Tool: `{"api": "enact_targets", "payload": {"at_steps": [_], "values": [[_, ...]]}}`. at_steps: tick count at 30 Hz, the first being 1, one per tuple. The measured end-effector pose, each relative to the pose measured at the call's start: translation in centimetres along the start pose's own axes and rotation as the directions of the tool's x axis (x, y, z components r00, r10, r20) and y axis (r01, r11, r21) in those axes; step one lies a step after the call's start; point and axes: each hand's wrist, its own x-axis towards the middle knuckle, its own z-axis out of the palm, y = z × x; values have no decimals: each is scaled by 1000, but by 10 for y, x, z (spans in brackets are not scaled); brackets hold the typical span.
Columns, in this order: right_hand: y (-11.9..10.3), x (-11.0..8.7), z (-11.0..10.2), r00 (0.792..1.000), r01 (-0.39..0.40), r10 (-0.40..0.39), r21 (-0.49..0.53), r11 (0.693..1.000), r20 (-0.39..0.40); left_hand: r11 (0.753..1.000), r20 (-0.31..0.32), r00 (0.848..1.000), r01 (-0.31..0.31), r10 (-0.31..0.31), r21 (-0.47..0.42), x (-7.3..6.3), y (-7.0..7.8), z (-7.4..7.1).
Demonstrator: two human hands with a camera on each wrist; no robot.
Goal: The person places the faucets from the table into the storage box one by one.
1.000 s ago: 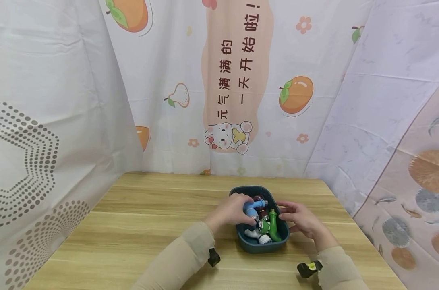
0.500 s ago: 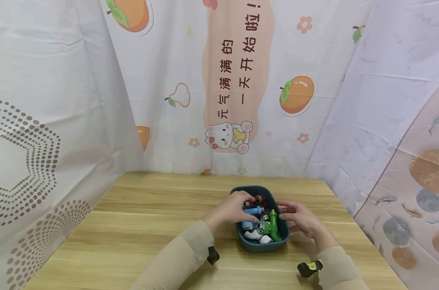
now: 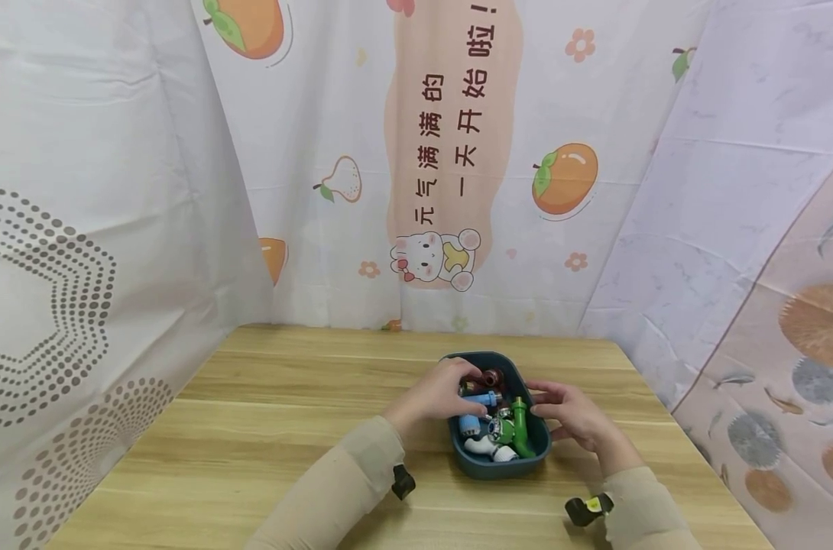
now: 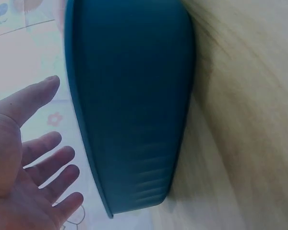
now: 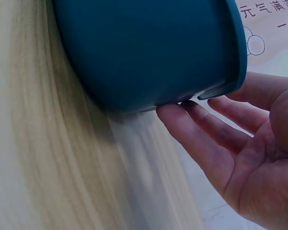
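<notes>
A dark teal plastic bin [image 3: 499, 466] stands on the table, holding several coloured plastic taps with threaded ends. My left hand [image 3: 447, 393] reaches over its left rim with fingers and thumb spread. Close under that thumb lies a blue tap [image 3: 481, 399]; a dark red tap [image 3: 491, 377] is near the fingertips, partly hidden. Green [image 3: 520, 428] and white [image 3: 481, 445] taps lie toward the front and right. In the left wrist view, my left palm [image 4: 19, 163] is loose with nothing in it. My right hand [image 3: 571, 416] grips the bin's right rim, thumb over the edge, fingers along the outer wall [image 5: 149, 52].
The wooden table [image 3: 286, 428] extends left of the bin. A printed curtain [image 3: 334, 260] hangs behind the table, with more curtains at both sides. Black wrist cameras [image 3: 403, 483] are strapped over both beige sleeves [image 3: 341, 489].
The blue tap has come to lie lower and flatter in the bin, and my left hand has let go of it, moving slightly up and away. My right hand stays at the rim.
</notes>
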Motion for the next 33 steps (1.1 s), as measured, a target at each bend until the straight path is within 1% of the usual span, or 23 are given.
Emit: {"api": "enact_targets", "payload": {"at_steps": [9, 15, 19, 22, 24, 27, 33], "values": [[-2, 1, 0, 1000, -5, 5, -8, 1000, -6, 998, -8, 1000, 17, -18, -68, 0, 2, -15], [-6, 0, 0, 1000, 3, -3, -19, 1000, -27, 996, -7, 1000, 28, -28, -80, 0, 5, -23], [-10, 0, 0, 999, 4, -6, -43, 999, -42, 998, -24, 999, 21, -22, -66, -2, 6, -30], [-14, 1, -1, 999, 9, -12, -62, 998, -50, 1000, -45, 999, 9, -10, -26, -3, 7, -36], [-19, 1, -1, 998, 22, -26, -84, 996, -49, 1000, -60, 998, 1, -1, -3, -4, 6, -41], [-25, -2, -1, 997, 48, -55, -127, 991, -58, 1000, -77, 997, -6, 6, 4, -7, 7, -48], [-38, -5, -3, 988, 129, -146, -239, 963, -57, 1000, -116, 993, -15, 18, 27, -13, 5, -59]]}}
